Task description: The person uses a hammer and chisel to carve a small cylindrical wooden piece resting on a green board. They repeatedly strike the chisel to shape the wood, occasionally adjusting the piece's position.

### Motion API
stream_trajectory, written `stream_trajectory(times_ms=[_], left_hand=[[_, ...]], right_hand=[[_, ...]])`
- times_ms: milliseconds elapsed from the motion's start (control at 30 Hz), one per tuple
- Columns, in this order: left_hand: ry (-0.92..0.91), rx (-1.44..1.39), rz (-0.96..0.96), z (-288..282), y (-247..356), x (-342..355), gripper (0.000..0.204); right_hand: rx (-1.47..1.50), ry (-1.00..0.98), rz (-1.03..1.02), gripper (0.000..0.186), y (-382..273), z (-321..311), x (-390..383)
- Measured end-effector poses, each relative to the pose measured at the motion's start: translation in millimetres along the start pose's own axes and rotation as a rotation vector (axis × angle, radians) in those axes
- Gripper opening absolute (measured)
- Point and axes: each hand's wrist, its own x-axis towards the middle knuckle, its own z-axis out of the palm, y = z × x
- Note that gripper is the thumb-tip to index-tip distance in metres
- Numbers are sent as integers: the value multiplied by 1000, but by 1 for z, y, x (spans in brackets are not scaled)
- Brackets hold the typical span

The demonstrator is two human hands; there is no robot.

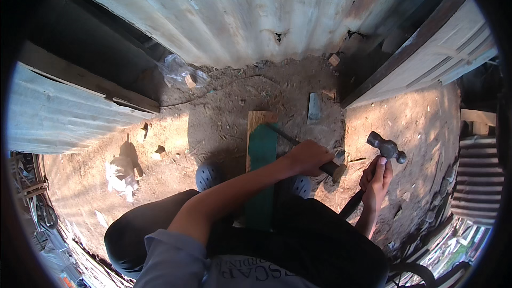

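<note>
My left hand (308, 158) is closed round a chisel (332, 169) with a dark handle. Its thin blade slants to the left, its tip at the far end of a green-painted board (262, 152). Bare wood shows along that board's far end and left edge. The board lies lengthwise before me, its near part between my legs. To the right, my right hand (376, 177) grips a ball-peen hammer (385, 145) high on its dark handle, close under the head. The hammer head is apart from the chisel's butt end.
Beyond the board stands a corrugated metal sheet (256, 16). A flat pale piece (313, 108) lies on the dirt ground ahead, with small wood blocks (159, 152) scattered about. Clear plastic (180, 70) lies at the far left. Clog-shod feet (207, 176) flank the board.
</note>
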Motion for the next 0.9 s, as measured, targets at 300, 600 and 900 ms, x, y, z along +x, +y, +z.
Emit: stream_trajectory(times_ms=[300,600,900], left_hand=[[89,-40,-153,-1,4,5,34],[183,-63,-153,-9,1,6,39],[363,-68,-159,-19,-5,9,37]], right_hand=[[71,49,-46,31,9,-20,4],[175,116,-41,27,-3,-32,-1],[258,317,-143,29,-43,-30,-5]])
